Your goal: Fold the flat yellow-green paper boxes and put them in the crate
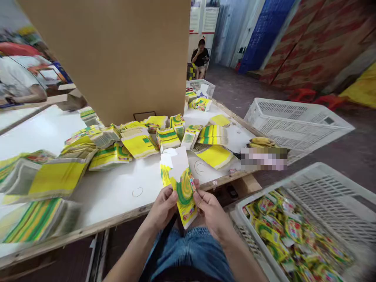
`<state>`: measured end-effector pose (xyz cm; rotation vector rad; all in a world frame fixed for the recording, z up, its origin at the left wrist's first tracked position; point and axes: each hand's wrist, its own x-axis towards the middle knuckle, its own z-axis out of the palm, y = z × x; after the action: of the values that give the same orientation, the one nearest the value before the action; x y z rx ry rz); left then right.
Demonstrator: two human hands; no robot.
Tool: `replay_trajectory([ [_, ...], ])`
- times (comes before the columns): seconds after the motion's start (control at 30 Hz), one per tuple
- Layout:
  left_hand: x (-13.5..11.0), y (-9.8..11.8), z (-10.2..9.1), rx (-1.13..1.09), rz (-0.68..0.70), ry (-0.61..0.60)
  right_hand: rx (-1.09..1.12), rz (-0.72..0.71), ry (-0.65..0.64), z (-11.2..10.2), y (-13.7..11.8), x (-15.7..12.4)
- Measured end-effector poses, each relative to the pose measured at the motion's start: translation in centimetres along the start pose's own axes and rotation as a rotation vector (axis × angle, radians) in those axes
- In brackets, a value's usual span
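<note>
Between my two hands, above my lap at the table's front edge, is a yellow and green printed packet [184, 192] with a spiral pattern. My left hand [164, 203] pinches its left side, and my right hand [210, 207] grips the right side. Just behind it on the white table [123, 184] lie white paper pieces [176, 158] and another yellow packet, partly covered. Farther back stand bundles of flat yellow and green packets [138, 143]. More stacks [55, 176] spread along the left of the table.
A tall brown cardboard sheet [117, 58] rises behind the bundles. At right, a white crate [329, 188] holds many small packets; another white crate [293, 117] stands behind it. Bananas [261, 141] lie near the table's right edge. One person [201, 56] sits at the back, another [20, 78] at far left.
</note>
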<state>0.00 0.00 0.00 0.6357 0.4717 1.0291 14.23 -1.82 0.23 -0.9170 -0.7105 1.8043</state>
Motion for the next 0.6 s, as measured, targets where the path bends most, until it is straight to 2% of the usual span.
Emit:
replay_trajectory([
  [0.23,0.7,-0.2,-0.2,0.079,0.073,0.034,-0.479,-0.274,0.218,-0.2,0.3,-0.2],
  [0.33,0.8,-0.2,-0.2,0.097,0.081,0.069,-0.651,-0.349,0.207,-0.3,0.2,-0.7],
  [0.43,0.9,-0.5,-0.4,0.144,0.109,0.170,-0.787,-0.402,0.185,-0.3,0.4,-0.7],
  [0.6,0.8,-0.7,-0.3,0.307,0.169,0.289,-0.821,-0.400,0.226,-0.5,1.0,-0.2],
])
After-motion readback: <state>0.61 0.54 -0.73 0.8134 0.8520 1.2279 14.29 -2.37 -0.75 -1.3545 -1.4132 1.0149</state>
